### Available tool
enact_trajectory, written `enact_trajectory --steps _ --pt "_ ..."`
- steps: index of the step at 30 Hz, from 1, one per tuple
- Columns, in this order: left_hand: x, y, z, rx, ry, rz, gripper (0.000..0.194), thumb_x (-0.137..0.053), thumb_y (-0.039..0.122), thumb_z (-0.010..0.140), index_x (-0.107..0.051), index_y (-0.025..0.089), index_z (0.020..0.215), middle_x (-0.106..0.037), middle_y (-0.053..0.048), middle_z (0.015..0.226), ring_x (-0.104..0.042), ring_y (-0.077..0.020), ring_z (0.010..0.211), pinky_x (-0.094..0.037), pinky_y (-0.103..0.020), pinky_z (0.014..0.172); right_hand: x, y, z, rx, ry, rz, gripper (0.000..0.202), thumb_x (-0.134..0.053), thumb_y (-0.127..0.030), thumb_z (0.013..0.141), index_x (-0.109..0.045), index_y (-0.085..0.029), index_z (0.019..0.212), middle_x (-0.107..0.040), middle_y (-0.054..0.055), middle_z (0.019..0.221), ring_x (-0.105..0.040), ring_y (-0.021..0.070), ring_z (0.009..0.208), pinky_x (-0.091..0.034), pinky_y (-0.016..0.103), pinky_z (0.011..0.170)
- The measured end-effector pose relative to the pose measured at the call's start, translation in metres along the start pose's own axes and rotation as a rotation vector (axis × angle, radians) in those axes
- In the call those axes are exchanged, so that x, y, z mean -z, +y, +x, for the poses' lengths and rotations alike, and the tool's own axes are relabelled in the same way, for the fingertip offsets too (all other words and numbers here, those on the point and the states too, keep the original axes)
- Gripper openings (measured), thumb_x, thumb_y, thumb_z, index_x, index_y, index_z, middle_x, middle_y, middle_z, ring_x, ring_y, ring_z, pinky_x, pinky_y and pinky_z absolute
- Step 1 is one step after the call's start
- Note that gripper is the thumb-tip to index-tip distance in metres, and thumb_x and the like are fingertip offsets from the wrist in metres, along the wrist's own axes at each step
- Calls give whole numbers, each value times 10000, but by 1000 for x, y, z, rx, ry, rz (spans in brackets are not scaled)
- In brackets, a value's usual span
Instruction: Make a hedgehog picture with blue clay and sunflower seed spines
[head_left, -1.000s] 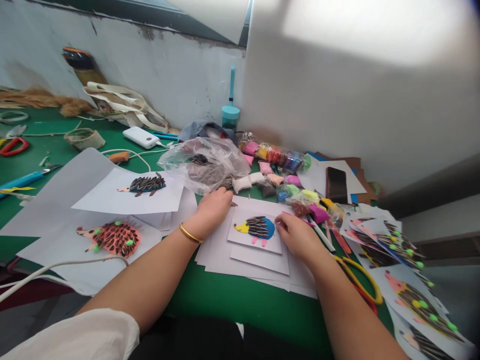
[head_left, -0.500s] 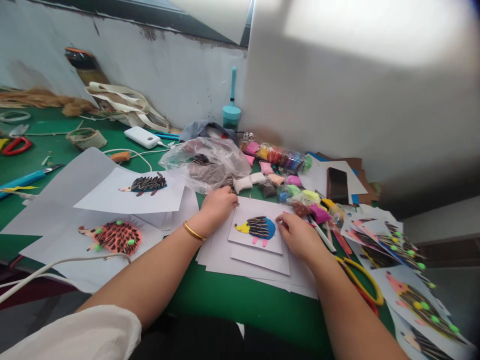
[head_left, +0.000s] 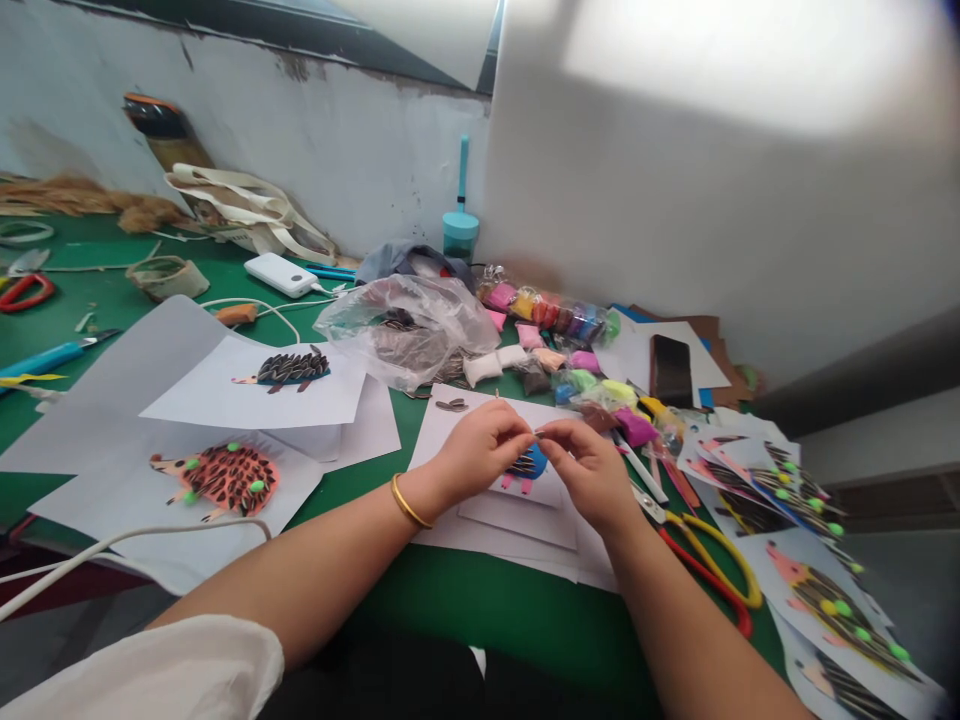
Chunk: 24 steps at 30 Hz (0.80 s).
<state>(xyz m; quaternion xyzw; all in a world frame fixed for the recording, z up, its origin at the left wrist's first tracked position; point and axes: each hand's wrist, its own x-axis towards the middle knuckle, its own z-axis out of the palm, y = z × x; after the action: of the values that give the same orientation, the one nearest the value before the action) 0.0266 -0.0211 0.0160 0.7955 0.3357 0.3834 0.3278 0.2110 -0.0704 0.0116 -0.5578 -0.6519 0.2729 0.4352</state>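
Note:
Over the small white card (head_left: 517, 505), my left hand (head_left: 480, 455) and my right hand (head_left: 592, 470) meet fingertip to fingertip. Both are closed in a pinch on a tiny dark sliver, apparently a sunflower seed (head_left: 538, 435). Below them, partly covered by the fingers, is a hedgehog picture (head_left: 531, 465) with a blue clay body, pink feet and striped seeds as spines. Its yellow head is hidden behind my left hand. A few loose sunflower seeds (head_left: 451, 405) lie on the white paper, left of the card's top.
A clear plastic bag (head_left: 409, 330) of seeds sits behind my hands. Coloured clay packets (head_left: 577, 362) spread to its right. Yellow-and-red-handled scissors (head_left: 716, 565) lie beside my right forearm. Finished hedgehog pictures lie on both sides, including a red one (head_left: 229, 480) at left.
My left hand has left the paper's upper-left edge and come right, uncovering loose seeds. My right hand has shifted slightly inward from the card's edge. Their fingertips now meet over the picture.

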Motion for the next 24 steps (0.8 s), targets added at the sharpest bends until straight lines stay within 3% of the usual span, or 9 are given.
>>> enact_trajectory --steps 5,9,13,16,19,24 --pt "2 2 0 -42 -68 -41 158 -581 240 898 -681 187 788 -663 -39 797 -602 -167 823 -482 -293 763 -7 1 0 -6 21 146 131 -623 -347 846 -645 -218 853 -675 40 872 -622 192 838 -507 330 769" --pt "9 -14 1 -15 -24 89 226 -518 226 927 -666 205 1096 -692 -47 965 -613 -171 904 -480 -320 861 2 9 7 -151 39 192 174 -624 -375 825 -599 -208 870 -691 42 837 -659 189 761 -522 335 729" --pt "13 -33 3 52 -23 299 320 -499 215 927 -611 203 1227 -704 -48 1004 -607 -200 974 -458 -363 926 12 23 14 -213 -9 -55 148 -607 -327 792 -630 -205 872 -698 30 787 -650 192 716 -509 321 675" --pt "14 -42 5 87 -45 365 308 -498 215 922 -631 197 1199 -713 -53 1039 -605 -213 1009 -452 -374 945 12 32 17 -145 -74 -259 191 -548 -249 788 -693 -208 905 -737 48 897 -665 210 824 -512 349 769" --pt "14 -44 6 103 -51 400 308 -499 215 919 -643 192 1190 -717 -54 1057 -608 -219 1017 -452 -376 946 8 36 18 -106 -101 -323 235 -524 -216 797 -720 -214 929 -750 58 972 -674 223 928 -502 377 865" --pt "16 -45 7 110 -54 438 294 -504 221 919 -659 182 1165 -720 -57 1070 -608 -227 1018 -450 -377 940 5 36 20 -180 -91 -347 168 -576 -251 810 -706 -216 910 -740 35 890 -667 208 828 -499 350 785"
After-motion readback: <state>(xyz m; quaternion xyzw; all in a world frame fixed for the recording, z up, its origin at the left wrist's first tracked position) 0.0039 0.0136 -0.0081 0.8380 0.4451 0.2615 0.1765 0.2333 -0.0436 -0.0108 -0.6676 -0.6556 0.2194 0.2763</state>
